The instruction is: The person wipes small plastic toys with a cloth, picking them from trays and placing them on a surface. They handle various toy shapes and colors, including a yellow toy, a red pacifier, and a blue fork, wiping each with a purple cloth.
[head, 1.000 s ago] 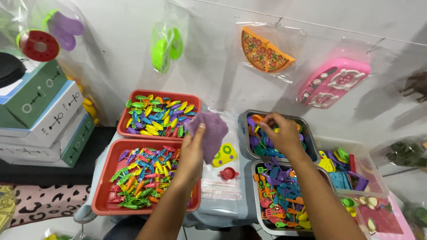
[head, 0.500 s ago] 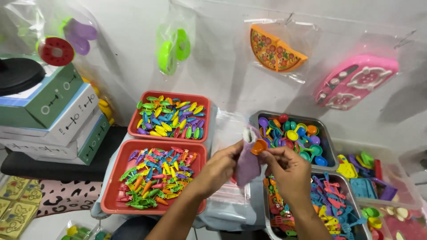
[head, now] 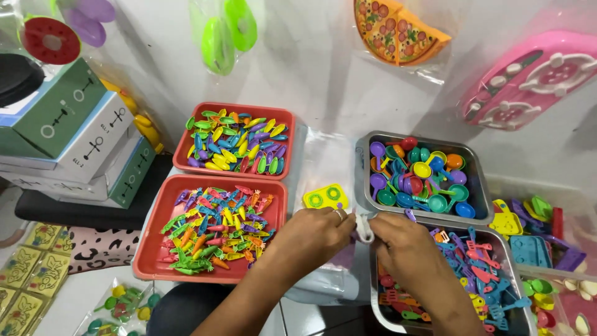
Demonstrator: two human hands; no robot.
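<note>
My left hand (head: 314,233): it comes in from below, palm down, the fingers bent and pinching the top of a clear plastic bag (head: 364,229).
My right hand (head: 401,239): it meets the left one from the other side, the fingers closed on the same twisted bag top.
Clear plastic bag: it is between my two hands, over the gap between the trays; what is inside I cannot tell.
Yellow piece (head: 326,196): it lies flat just behind my left hand.
Red trays (head: 155,252): two on the left, full of small colourful toy pieces.
Metal trays (head: 365,186): two on the right, the far one with toy pans and spoons.
Boxes (head: 74,146): a green and white stack at far left.
Hanging packages: a toy pizza (head: 398,28) and a pink toy stove (head: 535,78) in clear bags on the wall.
</note>
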